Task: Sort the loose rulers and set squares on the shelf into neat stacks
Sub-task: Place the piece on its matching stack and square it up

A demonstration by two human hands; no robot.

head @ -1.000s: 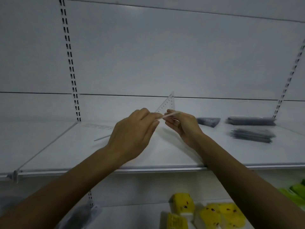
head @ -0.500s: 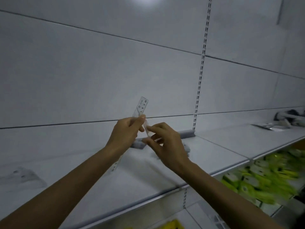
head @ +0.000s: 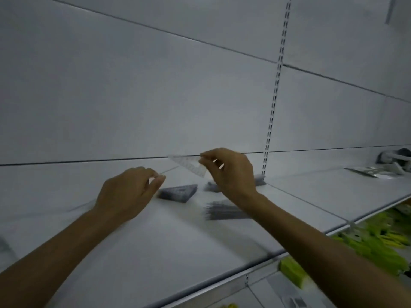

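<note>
My right hand (head: 231, 172) pinches a clear set square (head: 189, 164) over the shelf (head: 178, 252).
Left hand (head: 124, 194): thumb meets index, fingers curled; can't tell what's in it.

Forearms outstretched, right hand (head: 229, 172) raised, fingers (head: 205, 154) pinching set square (head: 189, 164), left hand (head: 126, 194) lower, fingers curled
</note>
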